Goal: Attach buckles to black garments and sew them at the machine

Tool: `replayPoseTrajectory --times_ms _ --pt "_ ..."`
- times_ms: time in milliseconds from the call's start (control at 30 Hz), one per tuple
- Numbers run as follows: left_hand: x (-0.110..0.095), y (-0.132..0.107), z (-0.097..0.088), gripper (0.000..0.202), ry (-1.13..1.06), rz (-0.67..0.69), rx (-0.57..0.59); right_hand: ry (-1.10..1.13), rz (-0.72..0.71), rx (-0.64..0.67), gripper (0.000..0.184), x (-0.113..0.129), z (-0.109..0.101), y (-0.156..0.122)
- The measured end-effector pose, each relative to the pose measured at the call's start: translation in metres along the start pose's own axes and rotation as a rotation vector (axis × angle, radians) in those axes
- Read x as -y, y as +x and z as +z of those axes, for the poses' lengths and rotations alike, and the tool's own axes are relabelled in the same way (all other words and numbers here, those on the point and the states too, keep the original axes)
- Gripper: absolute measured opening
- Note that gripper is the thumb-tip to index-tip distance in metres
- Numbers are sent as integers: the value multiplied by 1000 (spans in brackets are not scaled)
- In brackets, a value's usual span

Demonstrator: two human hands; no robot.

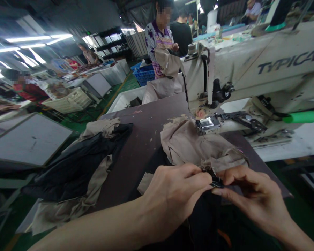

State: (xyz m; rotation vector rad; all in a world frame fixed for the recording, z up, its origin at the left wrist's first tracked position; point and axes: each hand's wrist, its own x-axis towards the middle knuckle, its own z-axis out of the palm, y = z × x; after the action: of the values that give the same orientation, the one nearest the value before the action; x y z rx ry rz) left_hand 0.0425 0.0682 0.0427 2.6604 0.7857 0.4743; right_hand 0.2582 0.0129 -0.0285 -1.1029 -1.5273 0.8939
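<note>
through my far-off camera, i pinch the black cloth [204, 218] with my left hand [178, 190] and right hand [259, 191], fingertips closed. its pinched edge runs left to right; the rest hangs down near. tan cloth [183, 143] lies far, by the sewing machine [251, 64].

Floor [126, 88]: green, below and beyond the grip. Ceiling [81, 14]: dark, high above it. Tube lights [28, 38]: lit, upper left. Shelves [112, 45]: dark, far beyond, leftward. Table [146, 127]: brown-topped, just beyond the grip.
</note>
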Motion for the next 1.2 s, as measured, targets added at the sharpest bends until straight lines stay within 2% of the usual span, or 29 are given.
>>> replayPoseTrajectory --times_ms 200,300,400,600,733,833,1000,1200 --pt "3 1 2 17 -45 93 -52 73 74 -33 28 2 0 0" --pt "3 1 3 18 -42 145 -81 116 147 23 29 3 -4 1" --pt "2 1 3 20 -15 183 -103 139 160 77 27 4 -9 2" --pt "-2 -2 6 18 63 233 -133 -7 89 105 26 11 -19 1" --pt "-6 -4 6 18 167 277 -174 -51 150 91 21 23 -24 -1" --pt "-7 -4 6 19 177 290 -155 -133 182 131 13 37 -25 6" --pt "-6 -3 7 22 108 249 -94 -140 274 276 12 48 -29 27" --pt "-7 4 3 10 -21 94 -21 -227 221 364 25 39 -38 37"
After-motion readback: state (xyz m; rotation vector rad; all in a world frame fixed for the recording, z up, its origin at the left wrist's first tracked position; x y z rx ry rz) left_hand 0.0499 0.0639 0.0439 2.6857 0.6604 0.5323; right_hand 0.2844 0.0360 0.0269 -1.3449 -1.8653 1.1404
